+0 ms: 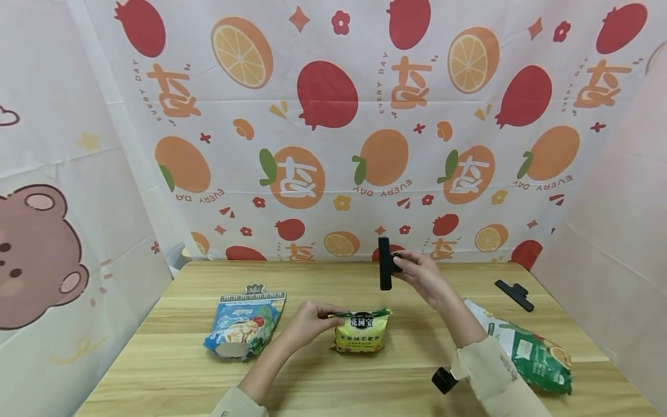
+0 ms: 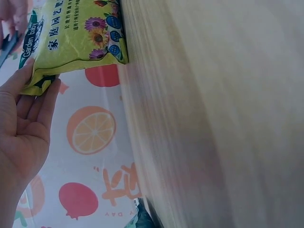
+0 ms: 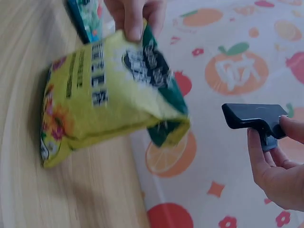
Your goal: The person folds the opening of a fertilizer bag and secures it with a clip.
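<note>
A yellow fertilizer bag [image 1: 361,335] with a folded green top stands at the middle of the table. My left hand [image 1: 312,322] pinches its upper left corner between thumb and fingers, as the left wrist view also shows on the yellow bag [image 2: 78,35]. Above and right of the bag, my right hand [image 1: 419,275] holds a black bag clip [image 1: 385,263] by its handle, with the long bar upright in the head view. In the right wrist view the clip [image 3: 254,115] is apart from the bag.
A blue food bag [image 1: 245,327] with a patterned clip [image 1: 254,292] across its top lies at left. At right are a green and white bag [image 1: 537,353] and another black clip [image 1: 515,294]. A small black object [image 1: 444,380] sits near the right sleeve. A printed curtain [image 1: 333,174] hangs behind.
</note>
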Demonstrator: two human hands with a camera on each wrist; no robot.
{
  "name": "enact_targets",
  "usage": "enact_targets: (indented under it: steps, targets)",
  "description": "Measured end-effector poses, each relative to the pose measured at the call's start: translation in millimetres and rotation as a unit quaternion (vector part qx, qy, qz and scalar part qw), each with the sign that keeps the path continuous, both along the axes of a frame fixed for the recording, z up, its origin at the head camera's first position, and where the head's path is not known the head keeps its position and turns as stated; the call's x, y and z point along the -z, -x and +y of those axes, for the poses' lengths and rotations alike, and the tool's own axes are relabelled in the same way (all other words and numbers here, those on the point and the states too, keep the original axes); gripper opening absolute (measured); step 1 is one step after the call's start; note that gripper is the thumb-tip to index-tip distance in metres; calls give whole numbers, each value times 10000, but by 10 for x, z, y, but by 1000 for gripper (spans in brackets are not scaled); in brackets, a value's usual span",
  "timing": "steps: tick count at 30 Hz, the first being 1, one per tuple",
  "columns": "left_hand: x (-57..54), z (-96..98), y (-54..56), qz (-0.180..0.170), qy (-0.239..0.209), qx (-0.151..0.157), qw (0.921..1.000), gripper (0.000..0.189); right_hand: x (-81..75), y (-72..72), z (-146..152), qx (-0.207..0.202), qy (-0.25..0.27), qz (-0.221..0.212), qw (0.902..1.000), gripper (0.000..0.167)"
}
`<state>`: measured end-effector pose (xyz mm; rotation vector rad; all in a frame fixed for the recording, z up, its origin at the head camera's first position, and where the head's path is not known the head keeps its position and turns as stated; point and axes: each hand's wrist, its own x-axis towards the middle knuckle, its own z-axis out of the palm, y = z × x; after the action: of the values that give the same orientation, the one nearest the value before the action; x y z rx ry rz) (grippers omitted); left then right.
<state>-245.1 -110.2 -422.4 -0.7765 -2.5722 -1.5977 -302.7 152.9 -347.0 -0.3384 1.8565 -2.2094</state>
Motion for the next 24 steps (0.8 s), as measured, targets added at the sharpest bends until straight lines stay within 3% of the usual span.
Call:
enact_targets:
  steps: [5, 15, 24]
  targets:
    - [6, -3, -1, -21, 13, -20, 10000, 20, -11, -119, -38, 45, -34, 231, 9997, 38]
    - [0, -11, -5, 18, -223, 14, 9997, 20, 63, -322, -121, 773, -956, 840, 9889, 35]
    - [11, -1, 6, 104, 17, -13, 9999, 20, 164, -485, -196, 943, -1012, 1523, 9786, 30]
